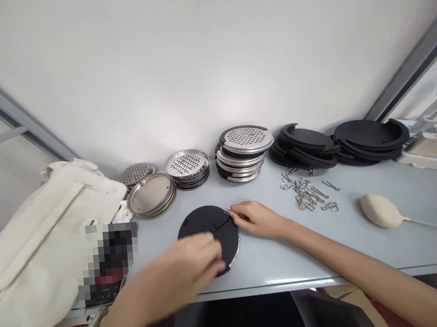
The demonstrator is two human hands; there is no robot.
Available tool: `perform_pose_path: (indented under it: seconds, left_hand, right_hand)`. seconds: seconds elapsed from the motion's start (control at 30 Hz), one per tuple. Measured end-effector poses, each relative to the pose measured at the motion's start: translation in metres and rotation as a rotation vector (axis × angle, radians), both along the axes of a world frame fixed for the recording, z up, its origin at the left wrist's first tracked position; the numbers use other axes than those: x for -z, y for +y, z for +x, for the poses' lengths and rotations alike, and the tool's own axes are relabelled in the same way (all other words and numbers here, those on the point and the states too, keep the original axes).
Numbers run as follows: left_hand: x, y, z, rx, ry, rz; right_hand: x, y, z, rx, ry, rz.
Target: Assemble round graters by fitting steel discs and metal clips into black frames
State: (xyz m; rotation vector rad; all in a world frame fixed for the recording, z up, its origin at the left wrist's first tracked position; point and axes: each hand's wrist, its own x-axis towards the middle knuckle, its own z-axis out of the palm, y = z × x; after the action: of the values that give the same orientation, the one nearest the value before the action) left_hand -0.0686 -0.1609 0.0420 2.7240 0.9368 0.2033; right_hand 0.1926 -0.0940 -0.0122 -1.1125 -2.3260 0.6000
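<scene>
As we work one black disc (195, 228) on the table (324, 256)
Our blurred left hand (174, 275) lies over it, grip unclear; our right hand (257, 220) pinches a small metal clip (227, 212) at its rim; stacked metal graters (240, 154), more black discs (371, 134) and loose clips (304, 194) lie beyond, untouched.

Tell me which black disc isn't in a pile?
The black disc by the right hand: it lies alone, while the others sit in piles.

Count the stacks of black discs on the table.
2: one stack of black discs behind the steel clips, the other to its right. A single black disc lies apart, nearer the camera, not counted.
</scene>
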Motion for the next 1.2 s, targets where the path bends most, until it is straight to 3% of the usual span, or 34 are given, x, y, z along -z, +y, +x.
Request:
perform_pose_path:
  seconds: [0.1,0.27,0.43,0.63,0.83,1.2]
  left_hand:
    - [-0.016,0.056,0.039,-0.053,0.049,-0.028]
    - [-0.006,0.094,0.065,0.031,0.090,0.031]
    - [0.011,0.102,0.067,0.134,0.047,0.100]
    - [0.024,0.103,0.061,0.139,-0.121,0.094]
    - [0.024,0.101,0.061,0.149,-0.064,0.206]
    - [0.022,0.098,0.063,0.061,-0.095,0.245]
  right_hand:
    - [0.000,0.000,0.000,-0.010,0.003,-0.018]
    - [0.002,0.001,0.001,-0.009,0.003,-0.029]
    - [0.002,0.000,0.000,-0.021,0.028,-0.056]
    - [0.002,0.001,0.000,0.000,0.018,-0.076]
    - [0.004,0.003,0.000,0.000,0.038,-0.107]
    - [-0.003,0.002,0.001,-0.009,0.041,-0.120]
